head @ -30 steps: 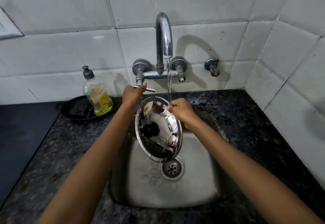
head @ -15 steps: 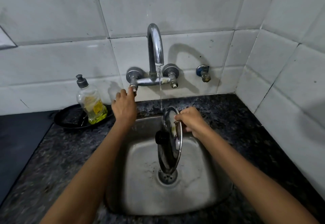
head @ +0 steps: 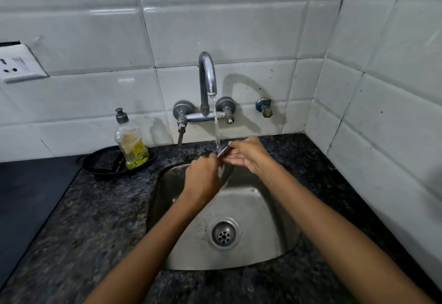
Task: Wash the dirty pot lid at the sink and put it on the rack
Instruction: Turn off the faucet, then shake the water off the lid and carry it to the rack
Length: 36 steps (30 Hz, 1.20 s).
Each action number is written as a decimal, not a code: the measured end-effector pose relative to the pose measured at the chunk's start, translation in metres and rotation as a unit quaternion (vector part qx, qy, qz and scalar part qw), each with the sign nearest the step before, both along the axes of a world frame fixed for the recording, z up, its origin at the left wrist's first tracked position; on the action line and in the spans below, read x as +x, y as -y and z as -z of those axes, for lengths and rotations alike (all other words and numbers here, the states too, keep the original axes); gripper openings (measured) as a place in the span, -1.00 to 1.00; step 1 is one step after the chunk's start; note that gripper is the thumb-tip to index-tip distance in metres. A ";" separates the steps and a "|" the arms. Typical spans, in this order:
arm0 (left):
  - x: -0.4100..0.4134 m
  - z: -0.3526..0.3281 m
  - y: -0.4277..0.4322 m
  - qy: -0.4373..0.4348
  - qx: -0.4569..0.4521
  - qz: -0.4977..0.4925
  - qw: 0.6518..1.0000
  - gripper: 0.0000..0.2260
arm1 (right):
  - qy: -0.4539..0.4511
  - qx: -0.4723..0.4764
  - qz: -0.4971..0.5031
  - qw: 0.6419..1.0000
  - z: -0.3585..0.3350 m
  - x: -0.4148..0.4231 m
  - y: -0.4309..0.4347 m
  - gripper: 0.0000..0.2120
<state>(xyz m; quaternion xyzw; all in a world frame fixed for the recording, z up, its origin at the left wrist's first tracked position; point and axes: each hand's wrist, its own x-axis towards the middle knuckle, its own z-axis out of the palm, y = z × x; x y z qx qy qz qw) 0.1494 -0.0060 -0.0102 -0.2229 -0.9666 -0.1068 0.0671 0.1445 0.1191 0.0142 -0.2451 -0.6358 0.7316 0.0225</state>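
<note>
The steel pot lid (head: pixel 223 160) is held edge-on over the back of the steel sink (head: pixel 270 210), mostly hidden between my two hands. Water runs from the chrome tap (head: pixel 207 74) onto its upper rim. My right hand (head: pixel 246 154) grips the lid from the right, fingers spread along its face. My left hand (head: pixel 203 179) is pressed against the lid's left side, covering the knob. The drain (head: pixel 224 233) lies below, uncovered. No rack is in view.
A dish soap bottle (head: pixel 130 141) stands on a black tray (head: pixel 100 167) at the left of the sink. Dark granite counter (head: pixel 95 220) surrounds the basin. A wall socket (head: pixel 16 63) is at far left, a small valve (head: pixel 264 107) right of the tap.
My left hand left the tap handle and came onto the lid. The lid rose under the stream and the flow is stronger. The view tilted upward.
</note>
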 end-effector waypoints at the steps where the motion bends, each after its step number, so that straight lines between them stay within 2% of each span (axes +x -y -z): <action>1: -0.002 -0.004 0.004 -0.009 0.009 -0.010 1.000 -0.70 | -0.007 0.028 -0.021 0.999 -0.007 0.006 -0.003 -0.87; 3: -0.006 -0.007 0.014 -0.033 0.022 -0.025 0.999 -0.69 | -0.025 0.185 -0.031 0.982 -0.012 0.015 -0.012 -0.90; 4: -0.008 -0.009 0.019 -0.044 0.032 -0.028 0.998 -0.69 | -0.036 0.284 -0.030 0.958 -0.014 0.019 -0.017 -0.97; 6: -0.012 -0.012 0.028 -0.059 0.060 -0.029 0.996 -0.70 | -0.044 0.426 -0.056 0.902 -0.009 0.026 -0.028 -0.65; 7: -0.013 -0.016 0.031 -0.064 0.075 -0.026 0.995 -0.71 | -0.044 0.440 -0.079 0.893 -0.007 0.029 -0.032 -0.50; 8: -0.015 -0.020 0.035 -0.065 0.089 -0.021 0.994 -0.73 | -0.050 0.437 -0.101 0.892 -0.004 0.031 -0.037 -0.40; 10: -0.019 -0.031 0.040 -0.059 0.123 -0.016 0.990 -0.77 | -0.075 0.416 -0.140 0.896 -0.003 0.033 -0.041 -0.34; 13: -0.023 -0.052 0.045 -0.061 0.163 -0.013 0.985 -0.81 | -0.137 0.367 -0.137 0.910 -0.001 0.029 -0.046 -0.51; 16: -0.028 -0.074 0.050 -0.074 0.175 -0.008 0.982 -0.87 | -0.173 0.336 -0.082 0.922 -0.017 0.025 -0.044 -0.72; 18: -0.029 -0.087 0.053 -0.081 0.188 0.000 0.979 -0.92 | -0.193 0.326 -0.063 0.923 -0.033 0.023 -0.041 -0.78; 25: -0.022 -0.132 0.058 -0.125 0.214 0.007 0.969 -0.96 | -0.246 0.363 -0.005 0.899 -0.081 0.022 -0.031 -0.91; 36: -0.019 -0.160 0.056 -0.162 0.234 0.013 0.959 -0.92 | -0.281 0.400 0.046 0.871 -0.117 0.025 -0.028 -0.83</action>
